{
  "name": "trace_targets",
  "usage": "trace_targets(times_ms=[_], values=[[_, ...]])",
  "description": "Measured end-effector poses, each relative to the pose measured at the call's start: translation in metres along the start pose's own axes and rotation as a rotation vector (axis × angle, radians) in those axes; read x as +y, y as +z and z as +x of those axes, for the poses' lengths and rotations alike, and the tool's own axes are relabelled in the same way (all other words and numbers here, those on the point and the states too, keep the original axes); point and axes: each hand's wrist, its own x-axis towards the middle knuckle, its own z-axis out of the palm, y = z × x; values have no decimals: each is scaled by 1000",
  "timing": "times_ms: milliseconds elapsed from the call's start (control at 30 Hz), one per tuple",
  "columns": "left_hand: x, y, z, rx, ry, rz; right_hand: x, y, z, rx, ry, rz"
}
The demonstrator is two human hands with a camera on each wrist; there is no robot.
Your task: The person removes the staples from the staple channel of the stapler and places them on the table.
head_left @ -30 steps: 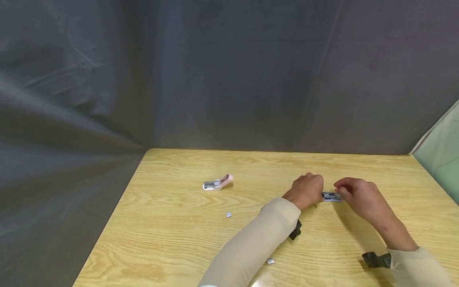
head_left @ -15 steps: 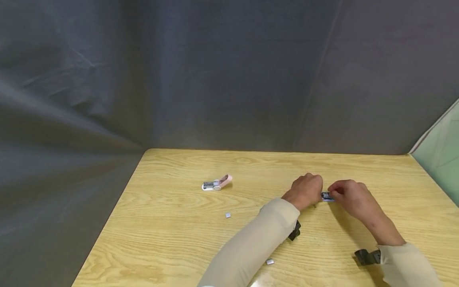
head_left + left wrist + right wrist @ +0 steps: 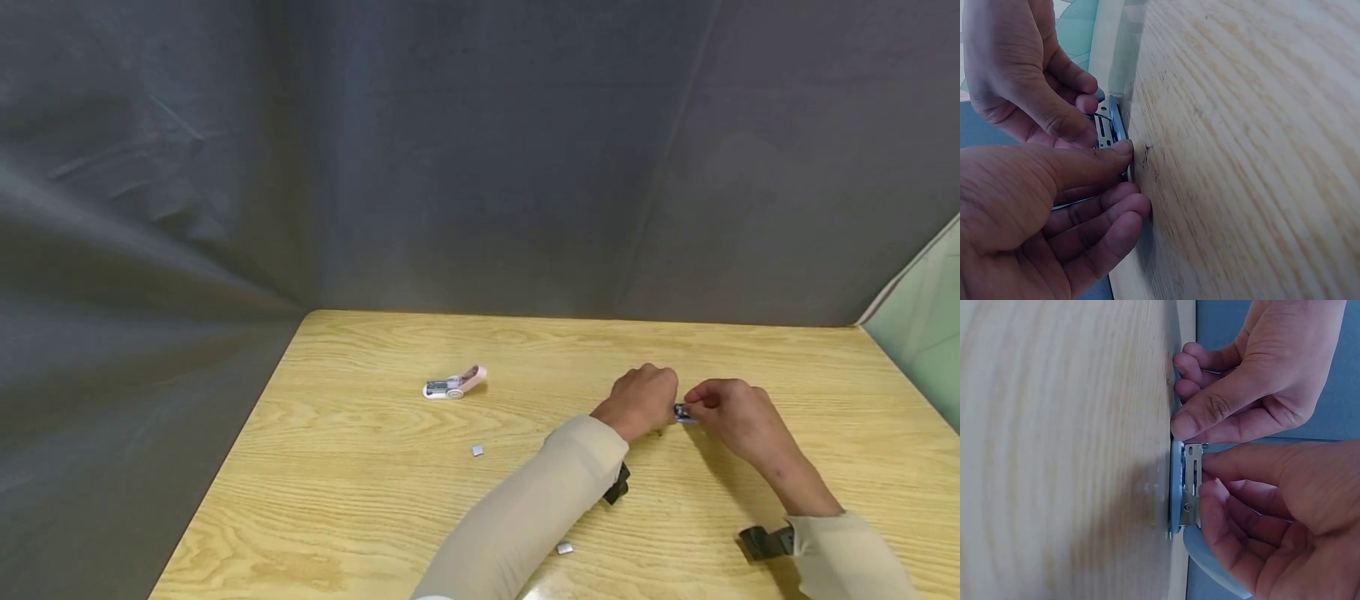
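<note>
In the head view, my left hand [image 3: 639, 403] and right hand [image 3: 742, 421] meet over a small blue-based device [image 3: 686, 418] at the right of the table. The right wrist view shows its flat light-blue base [image 3: 1176, 487], a slotted metal frame [image 3: 1192, 481] on top and a curved blue loop [image 3: 1215, 567] at one end. My left thumb and fingers pinch the other end, hiding it. With thumb and forefinger, my right hand pinches at the metal frame; I cannot tell whether a separate small piece sits between those fingertips. In the left wrist view, the frame [image 3: 1104, 129] shows between both hands.
A similar white device [image 3: 442, 388] with a pink loop [image 3: 473, 377] lies left of centre. Two small silvery pieces lie apart: one silvery square [image 3: 477, 450] mid-table and another silvery piece [image 3: 565, 547] by the left sleeve. A dark curtain [image 3: 480, 167] stands behind the wooden table [image 3: 360, 500].
My right hand has moved left along the device, closer to my left hand, and its thumb and forefinger now cover more of it. The left hand stays in place.
</note>
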Motion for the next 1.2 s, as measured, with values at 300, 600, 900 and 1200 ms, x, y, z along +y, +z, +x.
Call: trace_targets(times_ms=[300, 600, 900, 1200], values=[[-4, 0, -1, 8, 5, -30, 2, 4, 2, 17, -27, 31], [-3, 1, 0, 1, 14, -41, -1, -10, -8, 74, -46, 18], [-5, 0, -2, -2, 15, -56, 9, -10, -29, -143, -229, 169], [-4, 0, -2, 8, -2, -40, 25, 1, -36, -553, -324, 519]])
